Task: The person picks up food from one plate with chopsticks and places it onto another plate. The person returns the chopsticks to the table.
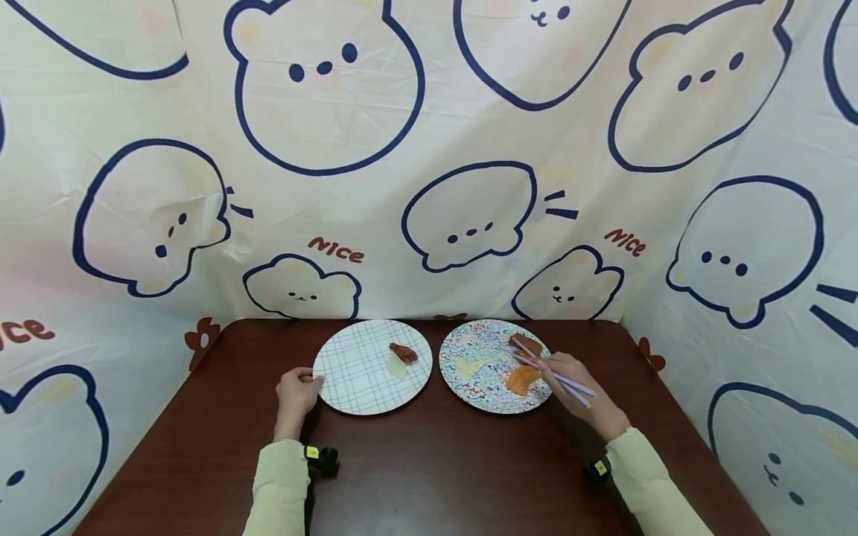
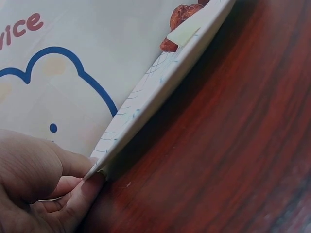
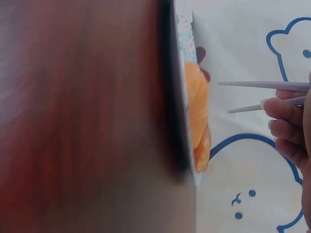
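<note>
My left hand (image 1: 298, 394) pinches the left rim of a white plate (image 1: 351, 372) with a blue grid pattern; in the left wrist view thumb and fingers (image 2: 80, 196) close on its edge. A brown glazed piece of meat (image 1: 403, 353), like a chicken wing, lies on that plate beside a pale thin slice (image 1: 397, 365). My right hand (image 1: 579, 391) holds a pair of pale lilac chopsticks (image 3: 267, 84) over a speckled plate (image 1: 479, 398). Their tips are apart with nothing between them in the right wrist view. Under them lie an orange piece (image 1: 521, 380) and a brown piece (image 1: 528, 344).
A pale yellow piece (image 1: 469, 366) lies on the left part of the speckled plate. Both plates stand side by side near the far edge of the dark brown table (image 1: 429, 469). Behind and beside it hangs a cartoon-print cloth (image 1: 375, 201).
</note>
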Demonstrator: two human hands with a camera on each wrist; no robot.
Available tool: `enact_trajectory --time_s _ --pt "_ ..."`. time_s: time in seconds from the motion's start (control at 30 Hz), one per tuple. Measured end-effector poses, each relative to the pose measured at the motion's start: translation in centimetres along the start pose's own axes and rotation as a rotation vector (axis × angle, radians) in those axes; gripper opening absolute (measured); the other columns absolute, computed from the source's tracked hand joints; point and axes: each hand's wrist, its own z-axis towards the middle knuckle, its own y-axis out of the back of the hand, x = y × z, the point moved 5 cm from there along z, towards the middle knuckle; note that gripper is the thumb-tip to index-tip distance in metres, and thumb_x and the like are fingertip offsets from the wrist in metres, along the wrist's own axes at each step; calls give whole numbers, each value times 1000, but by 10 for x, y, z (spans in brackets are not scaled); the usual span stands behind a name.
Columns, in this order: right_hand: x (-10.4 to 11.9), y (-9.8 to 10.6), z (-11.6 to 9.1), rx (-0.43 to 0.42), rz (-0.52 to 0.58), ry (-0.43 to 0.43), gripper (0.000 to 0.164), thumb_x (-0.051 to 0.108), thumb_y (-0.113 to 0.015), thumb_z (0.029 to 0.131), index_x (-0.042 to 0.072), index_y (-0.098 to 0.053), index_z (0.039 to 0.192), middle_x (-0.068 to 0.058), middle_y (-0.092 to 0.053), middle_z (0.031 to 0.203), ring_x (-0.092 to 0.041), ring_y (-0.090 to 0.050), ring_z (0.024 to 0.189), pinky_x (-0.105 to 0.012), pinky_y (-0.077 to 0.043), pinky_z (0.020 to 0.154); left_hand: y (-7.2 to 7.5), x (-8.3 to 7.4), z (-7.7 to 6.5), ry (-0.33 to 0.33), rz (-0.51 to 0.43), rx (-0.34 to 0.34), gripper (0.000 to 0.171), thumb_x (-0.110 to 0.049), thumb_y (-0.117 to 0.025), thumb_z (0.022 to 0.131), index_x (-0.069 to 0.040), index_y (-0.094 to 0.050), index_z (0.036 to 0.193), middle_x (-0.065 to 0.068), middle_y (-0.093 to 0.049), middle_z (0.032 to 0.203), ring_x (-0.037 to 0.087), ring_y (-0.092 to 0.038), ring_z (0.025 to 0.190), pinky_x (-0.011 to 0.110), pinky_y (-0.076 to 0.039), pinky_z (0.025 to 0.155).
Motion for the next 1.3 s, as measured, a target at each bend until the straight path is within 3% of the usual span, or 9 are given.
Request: enact_trajectory --time_s 0.13,0.4,0.67,0.93,1.07,1.3 --pt "-8 3 -10 -4 37 -1 30 8 -58 103 9 -71 75 14 -44 68 -3 -41 65 -20 -40 58 3 -1 -1 3 6 -8 40 -15 -60 100 12 -57 129 30 -58 118 43 -55 108 52 -50 84" --pt "-17 9 -26 27 83 -111 25 10 -59 102 10 -74 82 7 -56 68 -5 -48 69 -22 -46 63 6 1 -3 4 26 -7 40 -15 -60 100 13 -57 129 31 -58 117 44 -55 108 53 -50 84" --pt "-20 12 -30 35 73 -91 31 15 -56 105 12 -70 77 12 -52 68 -3 -47 67 -22 -44 62 5 0 0 -2 18 -28 39 -15 -60 100 11 -59 128 29 -60 116 43 -53 110 53 -49 85" --pt "-27 10 -32 82 50 -180 28 16 -59 104 11 -72 80 13 -50 66 -5 -48 64 -23 -45 60 3 3 0 -1 29 -18 40 -15 -59 100 12 -57 130 30 -59 118 43 -55 109 52 -50 84" --pt "-27 8 -29 107 25 -183 29 17 -56 106 11 -73 83 10 -51 67 -5 -48 65 -23 -45 60 3 1 1 -3 32 -26 40 -15 -60 100 12 -58 129 30 -60 117 43 -55 108 52 -50 83" --pt "-28 10 -33 77 96 -185 31 15 -54 106 10 -68 79 9 -51 66 -3 -47 60 -22 -44 54 0 -3 1 -12 27 -17 40 -14 -60 99 13 -58 128 31 -60 117 44 -54 110 54 -50 85"
